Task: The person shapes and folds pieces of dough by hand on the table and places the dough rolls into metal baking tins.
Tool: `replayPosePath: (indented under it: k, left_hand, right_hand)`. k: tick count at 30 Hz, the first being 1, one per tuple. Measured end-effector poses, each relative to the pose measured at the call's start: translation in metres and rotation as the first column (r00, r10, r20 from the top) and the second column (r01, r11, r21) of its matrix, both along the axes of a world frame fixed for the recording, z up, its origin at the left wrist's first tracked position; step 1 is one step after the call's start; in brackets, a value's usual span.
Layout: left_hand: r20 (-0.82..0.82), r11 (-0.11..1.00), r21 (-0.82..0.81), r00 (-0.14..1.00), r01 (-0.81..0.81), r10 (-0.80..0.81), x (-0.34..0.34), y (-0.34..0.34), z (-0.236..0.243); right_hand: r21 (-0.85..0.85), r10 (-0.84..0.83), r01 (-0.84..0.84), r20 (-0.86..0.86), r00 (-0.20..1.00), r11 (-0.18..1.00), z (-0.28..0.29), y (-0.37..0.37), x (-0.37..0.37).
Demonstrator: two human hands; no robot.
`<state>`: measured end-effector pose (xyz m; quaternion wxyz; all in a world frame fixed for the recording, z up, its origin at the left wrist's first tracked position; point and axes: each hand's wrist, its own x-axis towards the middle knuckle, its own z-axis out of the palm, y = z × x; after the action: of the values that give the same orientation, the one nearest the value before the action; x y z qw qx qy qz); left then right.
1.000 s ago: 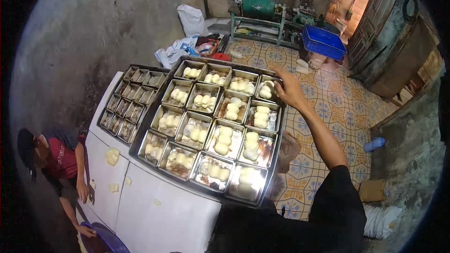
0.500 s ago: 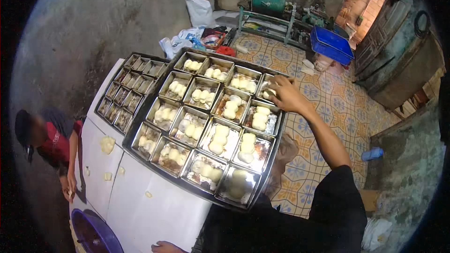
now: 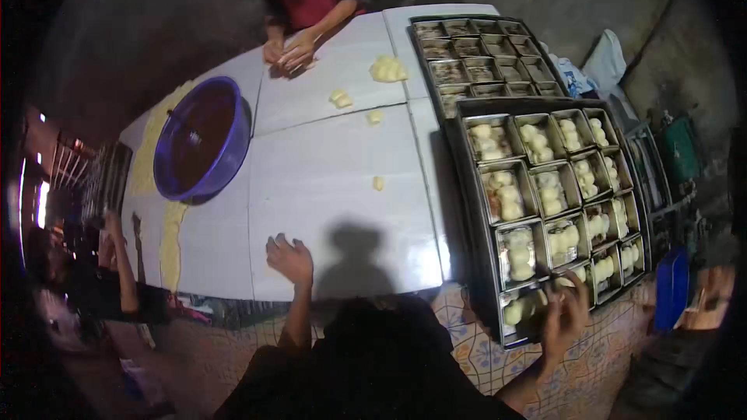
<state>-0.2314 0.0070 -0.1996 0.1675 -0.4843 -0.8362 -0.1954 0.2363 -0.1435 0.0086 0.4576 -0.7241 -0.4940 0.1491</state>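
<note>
My left hand [image 3: 290, 260] hovers at the near side of the white tabletop [image 3: 327, 210], fingers parted and nothing in them. At the near edge of a large dark tray [image 3: 506, 340], my right hand [image 3: 569, 313] reaches over the small rectangular tins, its slightly bent fingers apart. It partly covers the tins and dough under it, so any touch there is unclear. Each visible tin holds pale dough balls [image 3: 520, 255] set in a row. Loose dough pieces [image 3: 374, 117] lie on the table, with a larger lump [image 3: 388, 68] farther back.
A second tray of tins without dough [image 3: 482, 70] stands behind. Across the table a co-worker's hands [image 3: 294, 53] work together. A purple basin [image 3: 235, 136] sits at left beside flat dough strips [image 3: 173, 241]; another person is at far left. A blue crate [image 3: 671, 288] is at right.
My view has swung left, bringing the table, basin and co-worker toward the middle. My right hand has moved from a far corner tin to the near edge; my left hand shows more fully.
</note>
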Motion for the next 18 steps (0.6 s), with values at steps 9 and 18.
replayPosePath:
  k: [9,18]
  left_hand:
    - [0.106,0.970,0.039,0.964,0.241,-0.244,-0.114,-0.037,-0.055]
    - [0.320,0.689,-0.242,0.727,0.683,-0.608,-0.181,-0.077,0.002]
  right_hand:
    - [0.185,0.314,-0.340,0.156,0.937,0.922,-0.010,0.060,-0.241]
    - [-0.403,0.413,-0.214,0.515,0.751,0.890,-0.236,0.074,-0.435]
